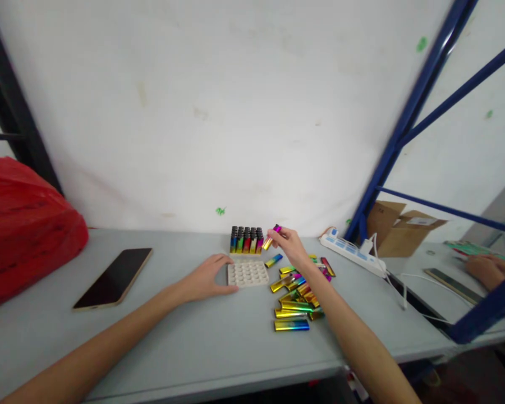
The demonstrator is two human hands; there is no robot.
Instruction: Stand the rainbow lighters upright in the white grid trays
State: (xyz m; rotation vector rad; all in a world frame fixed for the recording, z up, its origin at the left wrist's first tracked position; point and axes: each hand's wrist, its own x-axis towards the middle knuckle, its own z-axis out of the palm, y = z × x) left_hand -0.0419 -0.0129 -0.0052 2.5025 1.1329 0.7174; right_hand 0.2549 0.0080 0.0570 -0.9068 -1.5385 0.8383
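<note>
My right hand (289, 244) pinches a shiny lighter (271, 238), purple at one end and gold at the other, above the table. Just left of it stand several upright lighters (246, 240) in tight rows, black tops up. My left hand (212, 276) lies at the left side of a white tray (248, 274) with rows of round holes, thumb and fingers spread around its edge. Near the tray's right corner lies a single blue and yellow lighter (274, 260). A loose heap of metallic rainbow lighters (297, 307) spreads below my right forearm, which hides part of it.
A phone (114, 279) lies on the grey table (185, 353) at left, beside a red plastic bag (25, 230). At right are a white power strip (353, 252) with cables, a blue metal frame (387, 160), a cardboard box (404, 230) and another person's hands (488, 269).
</note>
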